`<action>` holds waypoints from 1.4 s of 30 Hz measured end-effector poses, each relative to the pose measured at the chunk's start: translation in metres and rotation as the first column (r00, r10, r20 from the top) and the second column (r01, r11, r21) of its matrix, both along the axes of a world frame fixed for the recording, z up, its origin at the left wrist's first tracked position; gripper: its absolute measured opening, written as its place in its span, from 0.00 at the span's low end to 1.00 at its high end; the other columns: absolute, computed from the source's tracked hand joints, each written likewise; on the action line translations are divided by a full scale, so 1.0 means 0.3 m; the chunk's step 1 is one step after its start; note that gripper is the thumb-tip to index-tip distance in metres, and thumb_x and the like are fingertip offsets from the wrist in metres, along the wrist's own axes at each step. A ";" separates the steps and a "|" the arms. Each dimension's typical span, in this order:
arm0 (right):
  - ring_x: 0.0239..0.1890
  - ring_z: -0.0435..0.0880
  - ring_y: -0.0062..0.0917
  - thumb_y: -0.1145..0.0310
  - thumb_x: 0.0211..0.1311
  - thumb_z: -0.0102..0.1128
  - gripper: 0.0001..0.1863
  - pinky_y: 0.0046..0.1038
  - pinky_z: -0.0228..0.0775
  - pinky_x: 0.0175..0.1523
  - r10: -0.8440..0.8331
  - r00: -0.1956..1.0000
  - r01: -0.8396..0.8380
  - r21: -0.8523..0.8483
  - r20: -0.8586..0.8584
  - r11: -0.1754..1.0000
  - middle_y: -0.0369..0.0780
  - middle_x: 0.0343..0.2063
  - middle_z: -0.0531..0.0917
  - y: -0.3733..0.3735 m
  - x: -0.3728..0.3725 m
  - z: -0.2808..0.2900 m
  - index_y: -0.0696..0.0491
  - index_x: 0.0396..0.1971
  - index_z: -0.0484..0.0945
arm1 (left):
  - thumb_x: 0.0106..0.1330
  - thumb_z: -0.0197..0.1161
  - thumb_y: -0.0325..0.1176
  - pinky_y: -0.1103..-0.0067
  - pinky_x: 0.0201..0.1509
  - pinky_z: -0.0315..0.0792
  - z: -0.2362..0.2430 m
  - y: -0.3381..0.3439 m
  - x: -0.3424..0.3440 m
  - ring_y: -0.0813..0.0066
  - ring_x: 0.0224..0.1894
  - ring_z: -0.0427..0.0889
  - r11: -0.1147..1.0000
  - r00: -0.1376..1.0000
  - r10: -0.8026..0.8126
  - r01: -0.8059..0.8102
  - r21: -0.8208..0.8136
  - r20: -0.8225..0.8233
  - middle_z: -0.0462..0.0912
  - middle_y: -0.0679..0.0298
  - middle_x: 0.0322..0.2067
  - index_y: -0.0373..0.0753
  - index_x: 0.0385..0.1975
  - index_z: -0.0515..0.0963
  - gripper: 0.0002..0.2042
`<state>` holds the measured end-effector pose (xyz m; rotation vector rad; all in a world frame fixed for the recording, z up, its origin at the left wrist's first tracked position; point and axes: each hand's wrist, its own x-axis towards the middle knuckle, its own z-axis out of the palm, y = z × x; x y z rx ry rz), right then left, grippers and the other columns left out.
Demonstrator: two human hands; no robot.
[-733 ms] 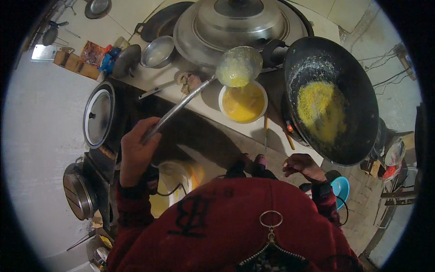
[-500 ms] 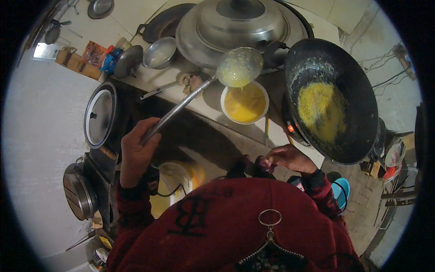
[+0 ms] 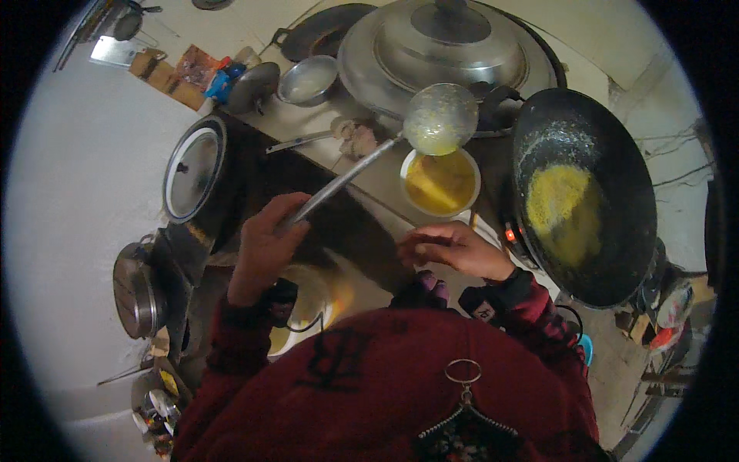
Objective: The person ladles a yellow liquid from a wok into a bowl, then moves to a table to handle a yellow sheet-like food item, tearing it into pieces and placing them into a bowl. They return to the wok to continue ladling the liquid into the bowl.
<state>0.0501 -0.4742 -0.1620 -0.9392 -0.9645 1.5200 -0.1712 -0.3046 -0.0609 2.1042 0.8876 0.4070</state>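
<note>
My left hand grips the long metal handle of a ladle. The ladle's round bowl, smeared with yellow batter, hangs just above a white bowl of yellow beaten mixture. To the right a black wok holds a thin yellow layer spread over its bottom. My right hand hovers over the counter edge just below the white bowl, fingers loosely curled, holding nothing that I can see.
A large metal lid covers a big pan behind the bowl. A small steel bowl and a dark lid stand at the back left. A glass-topped lid and a steel pot sit at the left.
My right hand has risen from low near my body toward the white bowl. The ladle has stayed above the bowl in my left hand.
</note>
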 end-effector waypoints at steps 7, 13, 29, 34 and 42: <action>0.46 0.74 0.22 0.64 0.61 0.54 0.25 0.24 0.68 0.49 0.041 0.992 -0.056 0.132 0.117 0.990 0.40 0.43 0.76 0.135 -0.100 0.009 0.56 0.56 0.62 | 0.56 0.54 0.25 0.82 0.42 0.68 -0.013 -0.069 0.007 0.80 0.37 0.74 0.998 0.998 0.061 -0.061 -0.007 -0.022 0.77 0.62 0.35 0.35 0.46 0.72 0.16; 0.42 0.76 0.21 0.65 0.63 0.52 0.18 0.23 0.71 0.44 -0.153 0.957 0.157 0.000 -0.246 0.988 0.40 0.40 0.77 0.253 -0.200 0.003 0.55 0.50 0.66 | 0.56 0.54 0.23 0.83 0.38 0.69 -0.108 -0.032 -0.033 0.82 0.32 0.73 0.996 0.986 -0.089 0.089 0.002 0.139 0.76 0.64 0.35 0.37 0.48 0.71 0.18; 0.35 0.77 0.22 0.67 0.58 0.56 0.11 0.23 0.72 0.36 -0.444 0.859 0.424 -0.129 -0.257 0.896 0.40 0.33 0.78 0.378 -0.287 -0.011 0.54 0.38 0.69 | 0.59 0.55 0.27 0.84 0.36 0.70 -0.176 0.338 -0.093 0.81 0.31 0.74 0.749 0.914 -0.393 0.380 -0.544 0.098 0.76 0.65 0.33 0.38 0.48 0.72 0.16; 0.36 0.78 0.22 0.69 0.58 0.57 0.10 0.23 0.74 0.35 -0.375 0.895 0.341 -0.170 -0.244 0.925 0.40 0.33 0.79 0.347 -0.294 0.007 0.54 0.38 0.69 | 0.61 0.54 0.31 0.85 0.31 0.70 -0.306 0.544 0.039 0.83 0.26 0.74 0.850 0.953 -0.299 0.290 -0.440 0.051 0.74 0.68 0.27 0.38 0.48 0.73 0.15; 0.37 0.78 0.23 0.71 0.58 0.57 0.10 0.23 0.74 0.37 -0.385 0.897 0.350 -0.184 -0.217 0.919 0.40 0.34 0.79 0.295 -0.305 -0.031 0.55 0.39 0.70 | 0.58 0.56 0.26 0.85 0.28 0.69 -0.536 0.619 0.339 0.83 0.27 0.74 0.830 0.854 -0.520 0.498 -0.252 -0.024 0.75 0.68 0.40 0.45 0.53 0.69 0.21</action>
